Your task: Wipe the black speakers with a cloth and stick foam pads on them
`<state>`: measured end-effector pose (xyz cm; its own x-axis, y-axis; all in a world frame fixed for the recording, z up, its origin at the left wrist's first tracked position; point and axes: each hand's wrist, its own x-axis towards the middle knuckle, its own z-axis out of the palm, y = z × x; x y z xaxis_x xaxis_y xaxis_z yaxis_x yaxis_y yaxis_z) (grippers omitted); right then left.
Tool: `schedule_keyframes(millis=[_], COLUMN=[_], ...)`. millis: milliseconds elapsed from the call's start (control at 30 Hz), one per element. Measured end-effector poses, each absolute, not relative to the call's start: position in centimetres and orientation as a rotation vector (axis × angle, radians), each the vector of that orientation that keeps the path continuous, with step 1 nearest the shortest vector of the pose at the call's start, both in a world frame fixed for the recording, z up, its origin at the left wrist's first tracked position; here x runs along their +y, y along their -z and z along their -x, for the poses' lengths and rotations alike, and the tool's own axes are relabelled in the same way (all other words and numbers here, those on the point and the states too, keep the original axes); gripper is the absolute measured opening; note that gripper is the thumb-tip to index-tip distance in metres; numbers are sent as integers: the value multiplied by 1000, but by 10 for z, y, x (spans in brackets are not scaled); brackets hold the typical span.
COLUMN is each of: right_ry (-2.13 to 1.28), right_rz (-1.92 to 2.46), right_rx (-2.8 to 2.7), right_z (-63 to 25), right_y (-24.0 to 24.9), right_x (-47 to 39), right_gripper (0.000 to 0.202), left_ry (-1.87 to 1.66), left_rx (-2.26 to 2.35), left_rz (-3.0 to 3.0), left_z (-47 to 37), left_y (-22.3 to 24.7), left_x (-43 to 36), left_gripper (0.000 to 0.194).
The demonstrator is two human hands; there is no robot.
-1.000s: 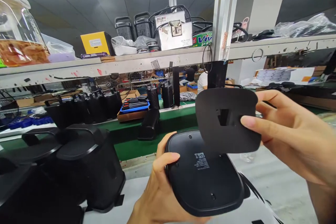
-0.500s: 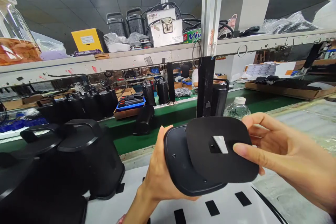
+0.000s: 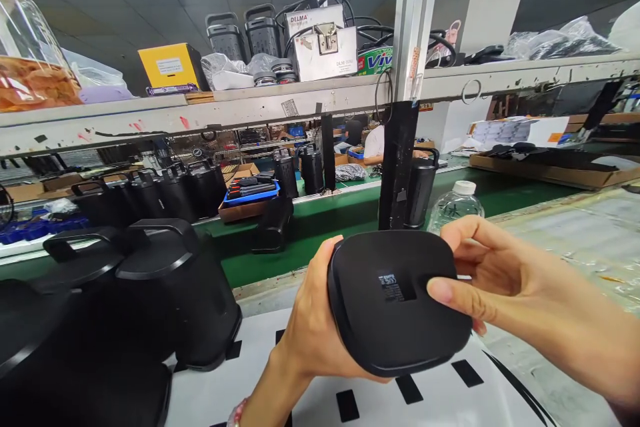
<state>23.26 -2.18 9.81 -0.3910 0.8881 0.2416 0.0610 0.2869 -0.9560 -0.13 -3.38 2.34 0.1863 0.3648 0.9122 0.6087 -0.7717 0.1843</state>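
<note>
My left hand (image 3: 313,323) is wrapped round a black speaker (image 3: 337,297), holding it with its rounded-square base turned towards me. A thin black pad (image 3: 385,327) lies over that base, nearly in line with its edge. Small printed text shows around the square cut-out near the pad's middle. My right hand (image 3: 500,287) grips the pad's right side, thumb on its face; the other fingers are partly hidden behind the edge. Several black speakers with carry handles (image 3: 165,293) stand at the left.
Below my hands, a white sheet (image 3: 260,390) bears small black rectangles. A clear bottle (image 3: 457,203) stands behind my right hand. Beyond run a green belt (image 3: 305,237), a dark post (image 3: 399,167) and an overhead shelf (image 3: 240,103) carrying boxes. A blue tray (image 3: 251,192) holds tools.
The pad has shifted left over the speaker's base, covering the screws that showed before. The pale flap at its cut-out is no longer visible. My right hand has moved slightly left.
</note>
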Motion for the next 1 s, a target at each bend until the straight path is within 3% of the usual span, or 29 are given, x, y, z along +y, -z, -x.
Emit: schedule_keyframes(millis=[1000], right_ry=[-1236], right_rz=[787], right_rx=[-1668], right_z=[-229], right_y=[-101], right_x=[-24], right_gripper=[32], left_ry=[1629], left_rx=[-928], left_rz=[2307], left_z=[1], left_y=[-26], left_x=[-34], left_gripper=[145])
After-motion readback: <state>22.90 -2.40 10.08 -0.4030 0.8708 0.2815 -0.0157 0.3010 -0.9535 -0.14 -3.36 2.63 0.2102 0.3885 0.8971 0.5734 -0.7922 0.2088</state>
